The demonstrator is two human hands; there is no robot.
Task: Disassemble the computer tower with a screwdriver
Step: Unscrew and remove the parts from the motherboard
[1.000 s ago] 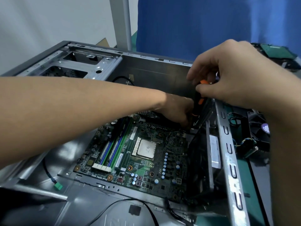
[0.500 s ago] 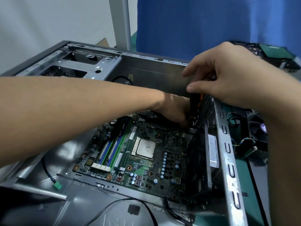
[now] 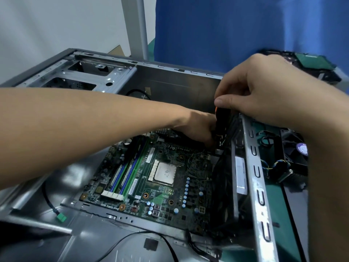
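Right hand [image 3: 264,91] — fingers and thumb are curled round the top of the screwdriver [image 3: 220,125], gripping its black-and-orange handle from above. The tool stands near upright over the far right corner of the motherboard [image 3: 162,188]; its tip is hidden.

Left hand [image 3: 196,127] reaches across the far edge of the motherboard and lies just beside the lower handle. Its fingertips are hidden behind the tool, so it cannot be told whether they hold anything.

The motherboard lies flat inside the open computer tower [image 3: 255,167], which rests on its side. The processor [image 3: 165,173] sits at the motherboard's centre, and the memory slots [image 3: 123,176] run along its left part. A green connector [image 3: 61,218] on a black cable lies left of the motherboard's near corner. Right of the motherboard, beyond the tower's rail — a black fan [image 3: 294,148] with coloured wires.
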